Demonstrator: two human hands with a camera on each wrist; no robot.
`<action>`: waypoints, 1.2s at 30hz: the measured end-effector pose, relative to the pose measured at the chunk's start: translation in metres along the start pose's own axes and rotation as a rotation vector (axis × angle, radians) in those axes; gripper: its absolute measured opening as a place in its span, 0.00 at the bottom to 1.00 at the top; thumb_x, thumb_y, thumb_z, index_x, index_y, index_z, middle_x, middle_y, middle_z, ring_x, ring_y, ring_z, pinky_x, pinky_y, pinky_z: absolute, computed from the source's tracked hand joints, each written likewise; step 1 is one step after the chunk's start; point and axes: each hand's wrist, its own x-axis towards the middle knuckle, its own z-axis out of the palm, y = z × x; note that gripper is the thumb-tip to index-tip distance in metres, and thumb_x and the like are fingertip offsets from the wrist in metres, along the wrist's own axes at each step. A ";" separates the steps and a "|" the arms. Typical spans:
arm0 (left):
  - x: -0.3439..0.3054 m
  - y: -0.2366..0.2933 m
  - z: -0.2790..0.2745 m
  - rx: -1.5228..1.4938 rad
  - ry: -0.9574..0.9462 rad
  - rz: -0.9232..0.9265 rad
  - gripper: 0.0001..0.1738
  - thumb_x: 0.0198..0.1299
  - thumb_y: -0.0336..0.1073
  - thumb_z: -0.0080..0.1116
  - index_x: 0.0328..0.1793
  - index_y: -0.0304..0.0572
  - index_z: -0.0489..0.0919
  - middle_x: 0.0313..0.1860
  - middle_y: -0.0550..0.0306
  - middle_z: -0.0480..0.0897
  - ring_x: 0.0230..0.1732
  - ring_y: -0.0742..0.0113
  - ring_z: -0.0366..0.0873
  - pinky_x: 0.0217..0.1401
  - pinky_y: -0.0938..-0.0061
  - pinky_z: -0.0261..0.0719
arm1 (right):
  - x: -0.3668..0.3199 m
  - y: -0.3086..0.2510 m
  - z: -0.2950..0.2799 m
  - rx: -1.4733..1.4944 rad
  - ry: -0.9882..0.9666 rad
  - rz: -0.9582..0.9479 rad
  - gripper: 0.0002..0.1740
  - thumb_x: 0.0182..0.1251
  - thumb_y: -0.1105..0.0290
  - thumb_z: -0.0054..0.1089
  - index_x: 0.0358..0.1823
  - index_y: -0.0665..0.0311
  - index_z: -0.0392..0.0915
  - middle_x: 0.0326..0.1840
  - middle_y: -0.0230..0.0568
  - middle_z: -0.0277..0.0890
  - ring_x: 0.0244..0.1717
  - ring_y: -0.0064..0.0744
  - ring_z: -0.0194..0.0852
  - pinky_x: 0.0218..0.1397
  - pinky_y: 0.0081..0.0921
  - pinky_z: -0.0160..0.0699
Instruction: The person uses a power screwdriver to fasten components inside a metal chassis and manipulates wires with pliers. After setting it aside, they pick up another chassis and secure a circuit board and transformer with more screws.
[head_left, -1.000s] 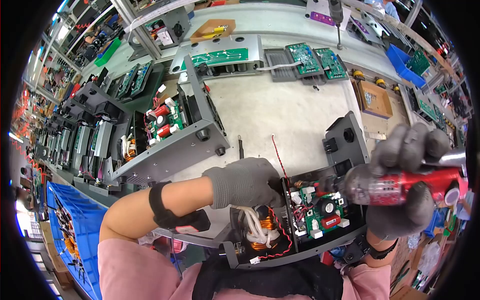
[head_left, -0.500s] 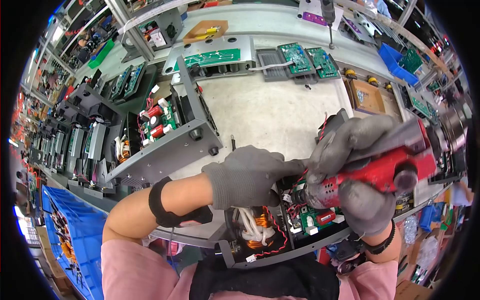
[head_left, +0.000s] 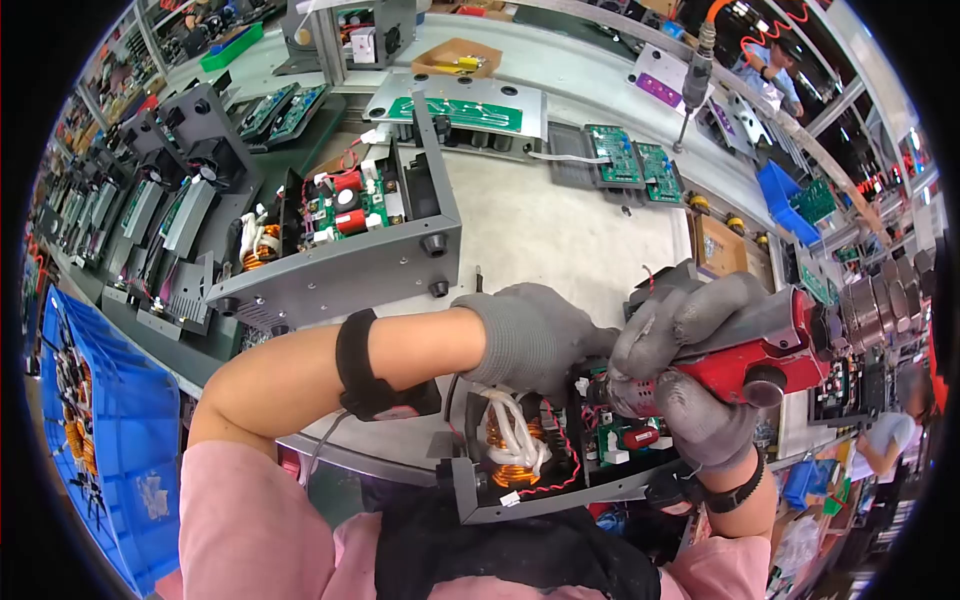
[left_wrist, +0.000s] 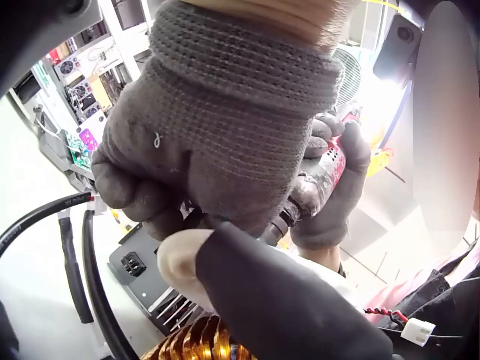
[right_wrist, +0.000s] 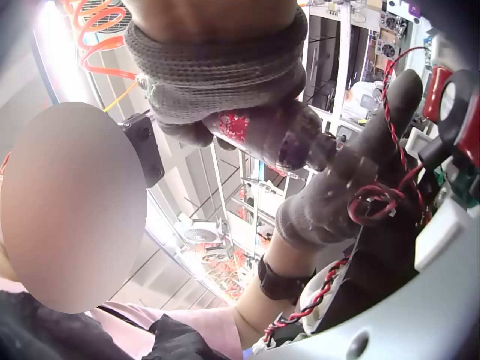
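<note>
Lower right, right hand (head_left: 692,410) clamps red driver (head_left: 768,356), left hand's (head_left: 530,335) grip unclear; likely chassis (head_left: 560,505) fastening, next needing steady alignment.

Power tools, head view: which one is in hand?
The red one, gripped by the right hand over the nearest chassis. The other, a dark tool with a long bit, is beyond the far boards, no hand on it.

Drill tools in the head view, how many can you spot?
2: the red tool, held in the right hand, and the hanging tool at the back, upper right. More may be hidden farther off.
</note>
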 end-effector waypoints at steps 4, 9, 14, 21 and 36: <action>0.005 -0.001 0.004 -0.052 0.018 -0.044 0.31 0.39 0.50 0.70 0.51 0.49 0.79 0.39 0.50 0.84 0.41 0.50 0.82 0.45 0.63 0.78 | 0.000 0.007 -0.011 -0.036 -0.080 -0.082 0.15 0.49 0.85 0.60 0.39 0.67 0.69 0.30 0.42 0.78 0.31 0.30 0.79 0.36 0.25 0.79; 0.000 0.003 -0.004 -0.031 -0.009 -0.071 0.30 0.41 0.52 0.69 0.51 0.47 0.79 0.38 0.48 0.84 0.41 0.49 0.82 0.45 0.62 0.78 | -0.003 0.008 -0.025 -0.085 -0.137 -0.001 0.19 0.50 0.84 0.60 0.45 0.67 0.69 0.34 0.45 0.79 0.33 0.30 0.80 0.38 0.26 0.80; -0.010 0.020 -0.013 0.224 0.123 0.008 0.21 0.43 0.47 0.67 0.41 0.45 0.82 0.32 0.52 0.81 0.38 0.53 0.81 0.42 0.60 0.77 | -0.006 0.007 -0.024 0.098 0.160 0.166 0.29 0.50 0.65 0.69 0.51 0.62 0.64 0.38 0.51 0.78 0.39 0.41 0.80 0.43 0.35 0.81; -0.026 0.043 0.018 0.427 0.415 0.065 0.09 0.45 0.42 0.63 0.33 0.50 0.81 0.30 0.60 0.77 0.37 0.62 0.78 0.39 0.66 0.72 | -0.001 0.006 -0.040 0.265 0.292 0.261 0.21 0.57 0.76 0.62 0.53 0.65 0.68 0.42 0.42 0.78 0.44 0.29 0.79 0.48 0.29 0.80; -0.036 0.060 0.039 0.454 0.430 0.329 0.16 0.46 0.36 0.61 0.44 0.55 0.82 0.23 0.70 0.72 0.26 0.71 0.74 0.24 0.71 0.68 | 0.005 -0.006 -0.022 0.124 0.061 0.292 0.29 0.51 0.75 0.63 0.57 0.66 0.67 0.39 0.32 0.75 0.41 0.18 0.73 0.48 0.21 0.75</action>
